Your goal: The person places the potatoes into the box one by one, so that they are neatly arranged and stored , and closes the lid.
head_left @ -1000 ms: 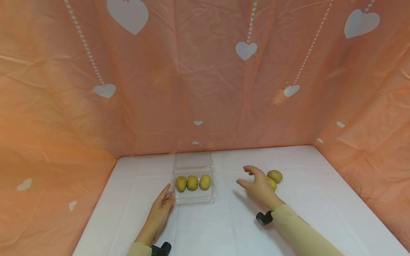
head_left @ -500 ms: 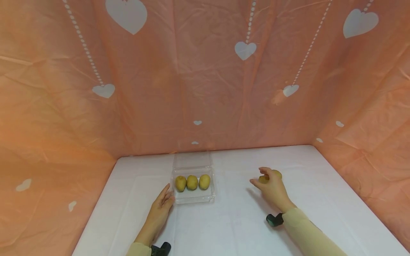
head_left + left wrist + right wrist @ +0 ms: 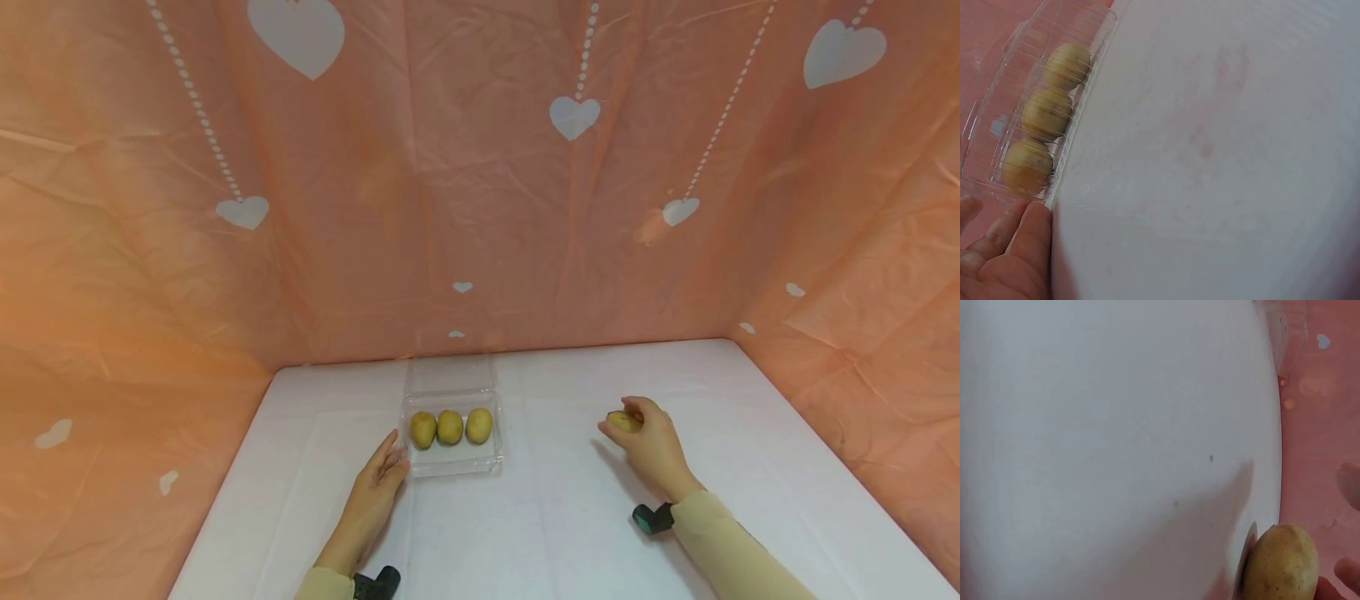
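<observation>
Three yellow-brown potatoes, a left one (image 3: pixel 423 430), a middle one (image 3: pixel 450 427) and a right one (image 3: pixel 479 426), lie in a row inside a clear plastic box (image 3: pixel 456 469). Its lid (image 3: pixel 450 375) is folded back toward the rear wall. My left hand (image 3: pixel 375 483) rests against the box's left side, fingers fairly straight; in the left wrist view its fingertips (image 3: pixel 1034 215) are right at the box edge. Over on the right, my right hand (image 3: pixel 658 450) has thumb and fingers around another potato (image 3: pixel 624 422), also seen in the right wrist view. A second potato there is hidden behind this hand.
A white cloth covers the table (image 3: pixel 540 533). Behind and on both sides hangs an orange-pink curtain (image 3: pixel 495 208) with white hearts, meeting the table's rear edge. A small black wrist device (image 3: pixel 652 518) sits under the right wrist, with a similar device (image 3: pixel 377 583) at the left wrist.
My right hand has moved right to the potatoes there, its thumb and fingers closing around one. The other potato has gone out of sight behind the hand. My left hand stays at the box.
</observation>
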